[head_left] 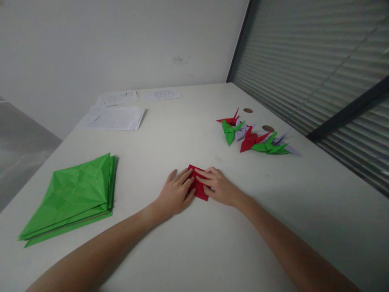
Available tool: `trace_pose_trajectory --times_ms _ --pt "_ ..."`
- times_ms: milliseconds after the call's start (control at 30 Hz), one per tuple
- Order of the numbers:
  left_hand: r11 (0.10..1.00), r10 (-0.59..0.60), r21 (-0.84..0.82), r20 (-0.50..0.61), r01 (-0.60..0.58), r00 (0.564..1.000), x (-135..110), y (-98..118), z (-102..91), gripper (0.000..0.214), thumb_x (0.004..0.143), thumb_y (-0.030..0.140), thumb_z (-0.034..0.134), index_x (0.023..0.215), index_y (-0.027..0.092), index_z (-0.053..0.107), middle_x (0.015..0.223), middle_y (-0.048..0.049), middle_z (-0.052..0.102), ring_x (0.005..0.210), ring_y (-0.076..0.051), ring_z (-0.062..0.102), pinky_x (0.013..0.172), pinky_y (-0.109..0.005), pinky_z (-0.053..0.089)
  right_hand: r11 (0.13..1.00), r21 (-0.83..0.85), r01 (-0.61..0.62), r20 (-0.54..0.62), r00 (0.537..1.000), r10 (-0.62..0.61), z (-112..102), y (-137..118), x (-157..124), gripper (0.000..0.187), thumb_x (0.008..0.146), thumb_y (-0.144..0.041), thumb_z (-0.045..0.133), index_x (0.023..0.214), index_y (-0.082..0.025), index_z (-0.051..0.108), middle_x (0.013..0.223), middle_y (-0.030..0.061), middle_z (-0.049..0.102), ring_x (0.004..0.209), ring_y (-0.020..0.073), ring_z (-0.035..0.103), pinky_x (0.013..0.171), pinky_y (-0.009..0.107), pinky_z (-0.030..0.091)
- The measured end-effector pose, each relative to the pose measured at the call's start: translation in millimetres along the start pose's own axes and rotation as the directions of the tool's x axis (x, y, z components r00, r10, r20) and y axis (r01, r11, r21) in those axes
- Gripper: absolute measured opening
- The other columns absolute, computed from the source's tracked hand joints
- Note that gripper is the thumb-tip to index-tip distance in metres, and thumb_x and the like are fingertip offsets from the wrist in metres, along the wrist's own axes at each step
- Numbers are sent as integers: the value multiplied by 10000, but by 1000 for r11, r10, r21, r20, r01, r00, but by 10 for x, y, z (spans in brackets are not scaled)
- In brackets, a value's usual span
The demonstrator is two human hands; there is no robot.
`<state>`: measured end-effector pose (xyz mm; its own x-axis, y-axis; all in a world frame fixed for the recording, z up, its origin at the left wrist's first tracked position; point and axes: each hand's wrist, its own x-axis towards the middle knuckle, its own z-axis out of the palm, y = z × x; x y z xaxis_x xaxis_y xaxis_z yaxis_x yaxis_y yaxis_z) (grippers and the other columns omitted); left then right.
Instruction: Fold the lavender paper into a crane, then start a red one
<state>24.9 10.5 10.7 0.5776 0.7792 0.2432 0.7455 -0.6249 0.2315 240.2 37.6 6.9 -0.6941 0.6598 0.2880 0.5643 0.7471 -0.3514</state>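
Observation:
A small piece of folded red origami paper (201, 191) lies on the white table in front of me. From its left side, my left hand (178, 190) rests on it with fingers stretched out and spread, their tips on the paper's left edge. My right hand (219, 186) reaches in from the right, fingers extended and apart, tips laid on the upper and middle part of the paper. Both hands are open and press down on the sheet. The fingers cover much of the paper, so its exact folds are hidden.
To the left is a stack of creased green paper sheets (80, 188). At the right lie several finished paper cranes, including a red crane (251, 139), a green crane (230, 132) and pale purple ones. Printed papers (114, 118) sit at the back left. Window blinds (313, 61) border the right side.

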Motion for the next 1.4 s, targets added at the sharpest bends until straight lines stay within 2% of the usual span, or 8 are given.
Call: trace_pose_trajectory --times_ms 233,400,700,800,1000,1200,1400 --pt "1000 0 -14 -21 0 1000 12 21 -19 293 931 287 469 1176 186 594 1413 -135 514 1334 -282 447 1109 -547 325 997 -72 42 10 999 -41 2 16 5 344 876 -107 509 1173 -173 669 1371 81 582 1056 257 517 922 477 502" --pt "1000 24 -17 -7 -24 1000 58 -33 -45 277 876 322 541 1110 188 603 1485 -161 414 1332 -295 435 1108 -541 318 994 -94 49 7 999 -48 -8 11 13 326 874 -117 519 1147 -183 685 1347 68 602 1038 253 524 928 471 501" --pt "998 53 32 8 -53 999 104 -93 -72 280 856 384 568 1073 215 620 1433 -122 473 1336 -320 393 1142 -580 239 995 -95 39 3 999 -39 2 10 6 322 866 -135 550 1149 -203 685 1350 56 601 1023 256 524 908 478 506" --pt "997 64 52 -13 -63 998 90 -70 -55 267 882 365 538 1085 209 615 1435 -123 463 1326 -309 397 1136 -557 265 995 -99 32 3 999 -32 -8 1 12 321 867 -129 544 1150 -191 684 1339 64 610 1027 256 524 907 473 506" --pt "995 98 32 -13 -98 995 89 -36 -43 248 896 338 524 1072 195 624 1244 -113 588 1116 -271 535 1029 -486 405 994 -105 32 31 999 -29 -30 -22 27 317 874 -116 519 1135 -181 686 1310 52 629 984 244 526 912 453 499" --pt "997 82 -3 -35 -82 996 93 -76 -29 274 868 340 557 1093 200 626 1422 -128 490 1283 -304 453 1076 -511 362 995 -93 27 14 1000 -25 -23 -7 23 333 866 -120 531 1158 -192 675 1339 61 607 1031 249 527 916 459 495" --pt "998 57 -4 -4 -57 998 125 -85 -58 279 853 362 570 1076 204 628 1411 -130 511 1287 -303 465 1085 -516 346 995 -95 32 24 999 -30 -25 -1 23 331 862 -115 526 1138 -209 682 1326 48 616 1013 250 533 897 462 498"
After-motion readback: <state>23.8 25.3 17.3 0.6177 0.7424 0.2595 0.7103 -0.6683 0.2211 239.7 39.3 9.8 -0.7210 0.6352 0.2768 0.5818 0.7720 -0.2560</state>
